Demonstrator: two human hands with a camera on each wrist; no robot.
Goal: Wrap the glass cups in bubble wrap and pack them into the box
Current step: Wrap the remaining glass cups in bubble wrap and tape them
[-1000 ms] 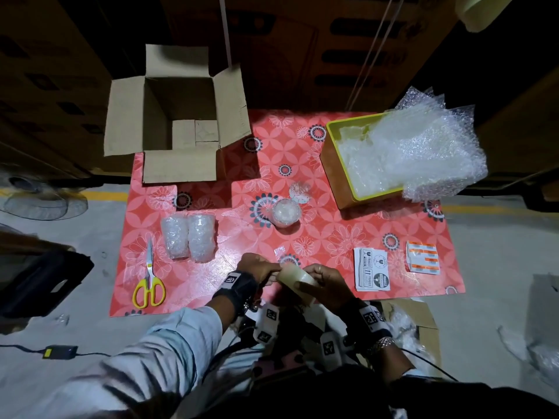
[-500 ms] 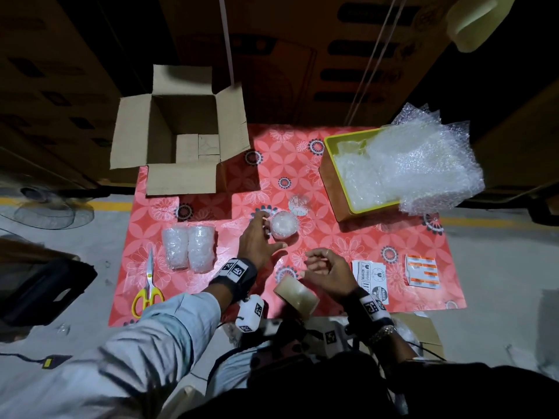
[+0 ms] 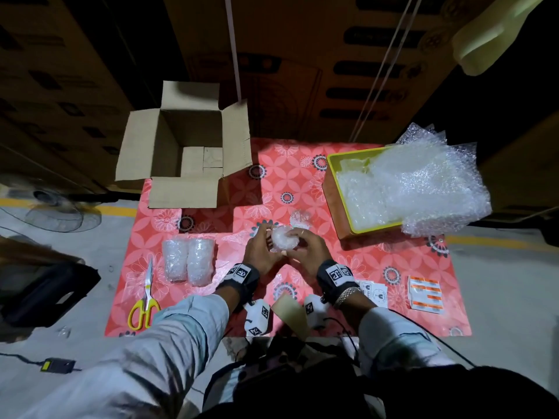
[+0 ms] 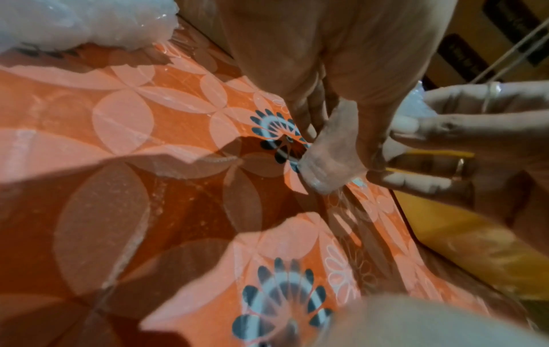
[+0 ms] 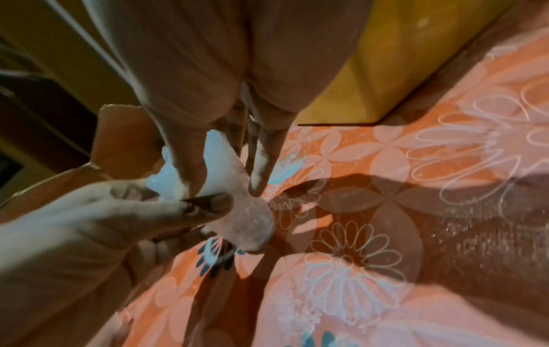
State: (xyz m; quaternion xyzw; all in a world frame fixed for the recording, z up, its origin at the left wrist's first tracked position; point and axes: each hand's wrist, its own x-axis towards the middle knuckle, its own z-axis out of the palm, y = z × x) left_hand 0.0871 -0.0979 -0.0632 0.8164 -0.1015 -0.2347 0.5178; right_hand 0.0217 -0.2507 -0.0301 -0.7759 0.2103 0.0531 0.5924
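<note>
From the head view, both hands meet over the middle of the red flowered surface. The left hand and the right hand curl their fingers round a cup bundled in bubble wrap, one hand on each side, so each grip is closed on that bundle. Left of the hands, two more wrapped cups stand side by side, touching. Yellow-handled scissors lie just left of them. An open cardboard box sits at the far left corner, flaps spread. A yellow tray at the far right holds a heap of loose bubble wrap that spills over its right rim. A small clear scrap lies just beyond the hands. Label sheets lie near the right edge, well apart from the cup.

From the left wrist view, the left hand reaches down with a piece of clear tape at its fingertips, and the right hand comes in from the right, its fingers bent. The wrapped cup is mostly hidden here.

From the right wrist view, the right hand pinches the white bundle from above, while the left hand's thumb presses on its side. The bundle sits just above the surface; whether it touches I cannot tell.
</note>
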